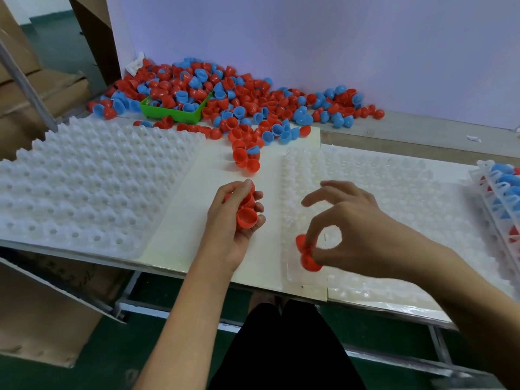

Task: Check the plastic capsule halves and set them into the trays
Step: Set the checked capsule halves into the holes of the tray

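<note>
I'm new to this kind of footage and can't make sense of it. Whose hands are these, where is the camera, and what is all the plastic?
The single picture comes from a camera worn on a person's head, looking down at their own bare hands. The left hand holds a few red capsule halves. The right hand pinches a red half at the near edge of a clear tray. A white dimpled tray lies to the left. Behind lies a pile of red and blue halves around a green bin.
</note>
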